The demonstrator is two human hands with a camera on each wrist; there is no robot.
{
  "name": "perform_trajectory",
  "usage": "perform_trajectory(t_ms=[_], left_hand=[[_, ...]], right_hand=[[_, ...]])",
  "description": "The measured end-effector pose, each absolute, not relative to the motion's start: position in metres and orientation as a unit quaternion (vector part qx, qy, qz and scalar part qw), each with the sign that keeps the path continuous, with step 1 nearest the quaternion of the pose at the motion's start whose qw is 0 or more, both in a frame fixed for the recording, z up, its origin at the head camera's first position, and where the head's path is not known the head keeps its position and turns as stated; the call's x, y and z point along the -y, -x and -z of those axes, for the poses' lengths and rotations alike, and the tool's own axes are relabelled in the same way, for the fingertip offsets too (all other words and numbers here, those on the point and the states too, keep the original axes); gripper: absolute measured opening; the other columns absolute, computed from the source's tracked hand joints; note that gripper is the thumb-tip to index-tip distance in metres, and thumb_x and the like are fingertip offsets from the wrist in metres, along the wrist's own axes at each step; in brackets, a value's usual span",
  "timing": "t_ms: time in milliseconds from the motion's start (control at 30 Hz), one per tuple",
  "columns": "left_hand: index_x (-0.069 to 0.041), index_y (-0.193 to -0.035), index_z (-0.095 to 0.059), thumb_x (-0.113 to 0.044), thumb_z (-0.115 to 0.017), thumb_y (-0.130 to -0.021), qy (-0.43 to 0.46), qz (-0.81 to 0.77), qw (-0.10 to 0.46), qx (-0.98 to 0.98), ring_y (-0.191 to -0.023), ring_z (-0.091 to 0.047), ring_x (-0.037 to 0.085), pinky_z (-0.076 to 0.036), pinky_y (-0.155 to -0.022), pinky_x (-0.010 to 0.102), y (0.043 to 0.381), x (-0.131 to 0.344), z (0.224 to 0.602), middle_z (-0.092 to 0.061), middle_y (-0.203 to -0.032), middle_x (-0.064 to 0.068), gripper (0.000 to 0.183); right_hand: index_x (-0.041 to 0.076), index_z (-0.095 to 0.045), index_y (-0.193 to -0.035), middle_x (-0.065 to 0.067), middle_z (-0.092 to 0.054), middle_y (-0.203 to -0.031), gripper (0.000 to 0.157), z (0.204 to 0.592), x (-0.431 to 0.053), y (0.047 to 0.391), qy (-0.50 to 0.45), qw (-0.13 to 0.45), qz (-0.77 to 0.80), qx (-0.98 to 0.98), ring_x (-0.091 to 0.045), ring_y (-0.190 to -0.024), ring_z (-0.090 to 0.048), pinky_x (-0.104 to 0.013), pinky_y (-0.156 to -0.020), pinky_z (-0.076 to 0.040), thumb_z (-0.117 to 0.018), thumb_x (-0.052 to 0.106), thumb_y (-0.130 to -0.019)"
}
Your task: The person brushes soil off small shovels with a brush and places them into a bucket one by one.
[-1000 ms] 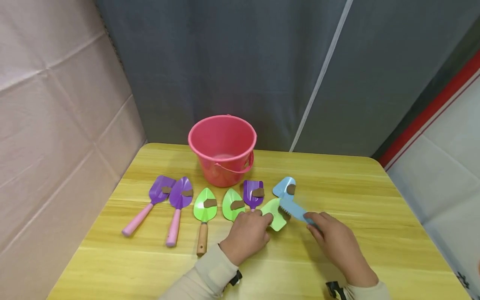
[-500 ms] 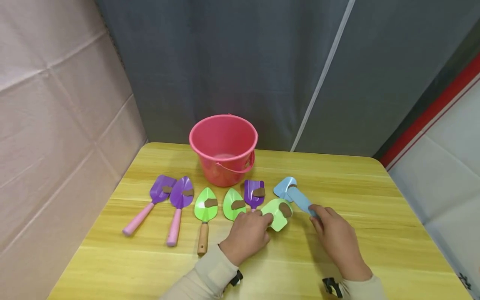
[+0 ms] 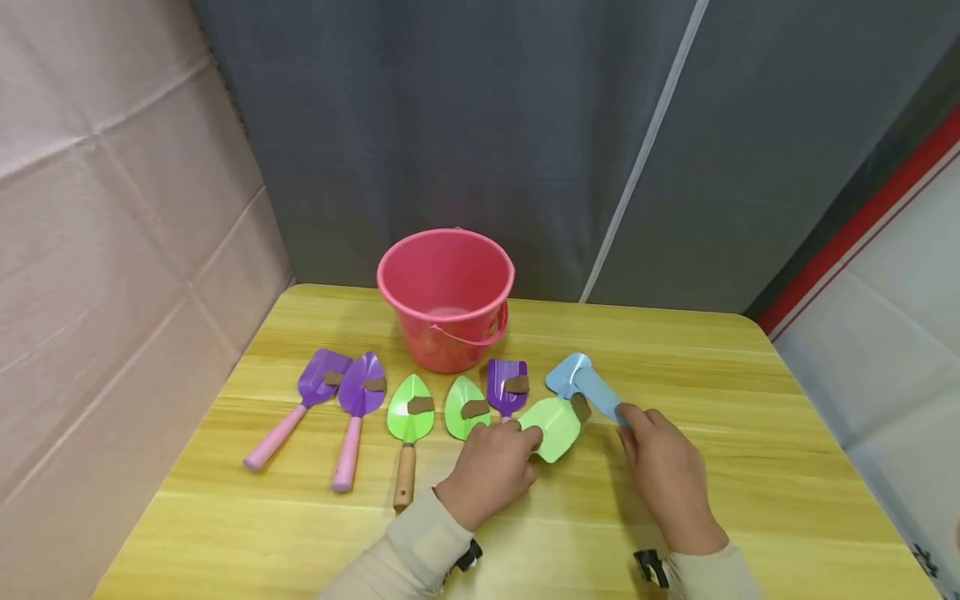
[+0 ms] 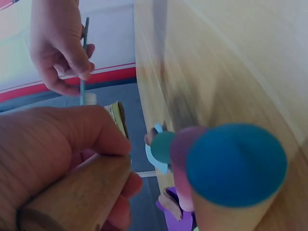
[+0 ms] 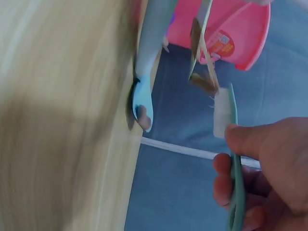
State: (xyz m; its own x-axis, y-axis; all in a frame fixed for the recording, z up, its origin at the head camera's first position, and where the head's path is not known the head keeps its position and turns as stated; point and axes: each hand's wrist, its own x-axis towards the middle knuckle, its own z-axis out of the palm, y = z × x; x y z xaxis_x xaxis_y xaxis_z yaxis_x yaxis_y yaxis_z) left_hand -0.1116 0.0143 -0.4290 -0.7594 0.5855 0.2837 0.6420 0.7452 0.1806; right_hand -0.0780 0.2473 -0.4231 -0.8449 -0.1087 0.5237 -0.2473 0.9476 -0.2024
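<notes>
Yellow wood table fills the bottom, pink bucket mid-frame. Right hand, lower right, pinching with thumb and fingers; left hand, lower center, fingers curled round a light-green shovel just right of center. Right's got a blue brush up-right of that. Brown scrap at the shovel's upper-right edge.

In the head view, the left hand hides the wooden handle of the pale green shovel, the right hand covers the near end of the blue brush, and both sleeves run off the near edge. A brown patch perhaps touches the brush's bristles; blur leaves that unsure. The sticker is too small to read.
</notes>
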Motion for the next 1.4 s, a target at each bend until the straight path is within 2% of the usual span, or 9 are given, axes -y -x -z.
perform_trajectory(t_ms=[100,200,367,567,800,900,1067,1200,1400], left_hand=[[-0.019,-0.079,-0.060,-0.013,-0.074,-0.069,0.329,0.133,0.122,0.927,-0.057,-0.051,0.014,-0.032,-0.049,0.028,0.115,-0.012,0.430,-0.049,-0.063,-0.006,0.018],[-0.020,-0.076,-0.057,-0.011,-0.072,-0.070,0.332,0.137,0.131,0.924,-0.056,-0.049,0.013,-0.032,-0.048,0.028,0.117,-0.011,0.430,-0.045,-0.060,-0.007,0.019],[-0.018,-0.080,-0.063,-0.011,-0.072,-0.071,0.338,0.152,0.116,0.922,-0.058,-0.048,0.011,-0.034,-0.051,0.027,0.118,-0.011,0.427,-0.049,-0.064,-0.008,0.015],[-0.019,-0.079,-0.060,-0.012,-0.074,-0.070,0.341,0.140,0.123,0.921,-0.058,-0.049,0.012,-0.034,-0.051,0.029,0.117,-0.012,0.425,-0.049,-0.063,-0.007,0.017],[-0.019,-0.079,-0.059,-0.012,-0.072,-0.072,0.332,0.129,0.131,0.925,-0.059,-0.049,0.013,-0.035,-0.056,0.030,0.119,-0.012,0.425,-0.047,-0.063,-0.006,0.017],[-0.019,-0.082,-0.060,-0.012,-0.072,-0.072,0.334,0.133,0.132,0.924,-0.059,-0.046,0.012,-0.035,-0.059,0.029,0.120,-0.013,0.424,-0.047,-0.065,-0.007,0.017],[-0.019,-0.078,-0.055,-0.011,-0.071,-0.072,0.344,0.144,0.125,0.919,-0.059,-0.040,0.013,-0.033,-0.058,0.028,0.126,-0.013,0.420,-0.042,-0.063,-0.007,0.018],[-0.019,-0.078,-0.053,-0.012,-0.070,-0.074,0.354,0.150,0.119,0.915,-0.059,-0.041,0.013,-0.034,-0.056,0.027,0.131,-0.013,0.417,-0.041,-0.062,-0.007,0.019],[-0.018,-0.083,-0.058,-0.014,-0.071,-0.076,0.356,0.147,0.120,0.915,-0.059,-0.044,0.012,-0.034,-0.052,0.027,0.132,-0.014,0.418,-0.044,-0.063,-0.006,0.016]], right_hand=[[0.006,-0.068,-0.111,-0.009,-0.065,-0.081,0.031,0.420,-0.250,0.078,-0.083,0.259,-0.142,0.952,-0.013,-0.052,-0.048,-0.031,-0.042,-0.037,-0.078,0.005,-0.082],[0.009,-0.069,-0.113,-0.005,-0.065,-0.083,0.031,0.418,-0.250,0.077,-0.107,0.220,-0.151,0.958,-0.009,-0.055,-0.045,-0.029,-0.046,-0.038,-0.078,0.007,-0.083],[0.014,-0.068,-0.112,0.002,-0.063,-0.084,0.029,0.420,-0.245,0.076,-0.148,0.160,-0.153,0.964,-0.004,-0.056,-0.044,-0.025,-0.049,-0.038,-0.077,0.010,-0.085],[0.006,-0.067,-0.113,-0.010,-0.065,-0.083,0.031,0.420,-0.249,0.078,-0.088,0.209,-0.137,0.964,-0.014,-0.055,-0.053,-0.034,-0.045,-0.042,-0.077,0.007,-0.084],[0.013,-0.068,-0.112,0.004,-0.059,-0.081,0.030,0.414,-0.241,0.076,-0.161,0.165,-0.148,0.962,-0.005,-0.057,-0.041,-0.025,-0.050,-0.038,-0.078,0.009,-0.084],[0.014,-0.068,-0.111,0.006,-0.059,-0.081,0.029,0.415,-0.237,0.077,-0.181,0.151,-0.152,0.960,-0.003,-0.059,-0.042,-0.024,-0.052,-0.039,-0.078,0.009,-0.084],[0.008,-0.067,-0.111,-0.005,-0.062,-0.080,0.028,0.414,-0.242,0.082,-0.118,0.194,-0.139,0.964,-0.013,-0.055,-0.049,-0.032,-0.046,-0.041,-0.076,0.006,-0.084],[0.003,-0.066,-0.112,-0.012,-0.064,-0.081,0.030,0.410,-0.246,0.085,-0.082,0.224,-0.140,0.961,-0.018,-0.053,-0.052,-0.036,-0.044,-0.041,-0.076,0.005,-0.083],[0.010,-0.067,-0.113,0.001,-0.063,-0.084,0.029,0.406,-0.236,0.085,-0.166,0.149,-0.153,0.963,-0.008,-0.060,-0.047,-0.030,-0.053,-0.043,-0.076,0.008,-0.085]])
